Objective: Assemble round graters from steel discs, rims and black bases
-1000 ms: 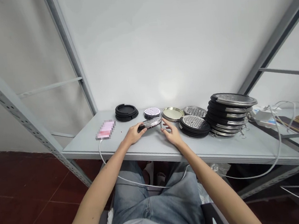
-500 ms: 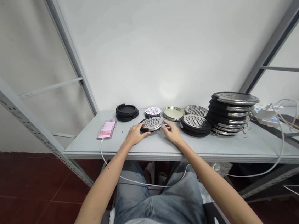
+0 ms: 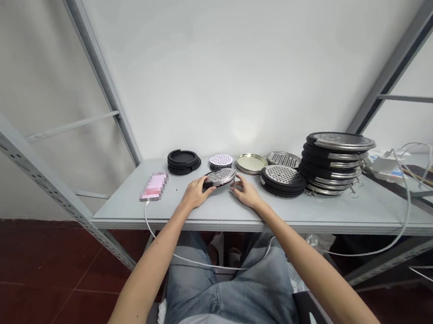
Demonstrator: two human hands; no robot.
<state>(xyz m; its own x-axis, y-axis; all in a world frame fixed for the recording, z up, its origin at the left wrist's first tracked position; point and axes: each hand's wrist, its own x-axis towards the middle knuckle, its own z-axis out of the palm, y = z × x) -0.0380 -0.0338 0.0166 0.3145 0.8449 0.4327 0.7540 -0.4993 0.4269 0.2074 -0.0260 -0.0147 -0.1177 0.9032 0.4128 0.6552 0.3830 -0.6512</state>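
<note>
The perforated disc (image 3: 221, 176) was between the front and back edges of the tabletop (image 3: 206, 208), closer to the front left corner than to the front right one. The left hand (image 3: 195, 192) gripped its left rim, with the thumb at the front side. The right hand (image 3: 246, 192) was at the right rim with bent fingers; whether they gripped it, I could not tell. In my judgement, the step in hand was work at this right rim, and the next move called for a steady left hold and precise right fingers. The disc was round, therefore it had no long axis; its holed face pointed upward, slightly tilted, the right side seeming a little raised.
</note>
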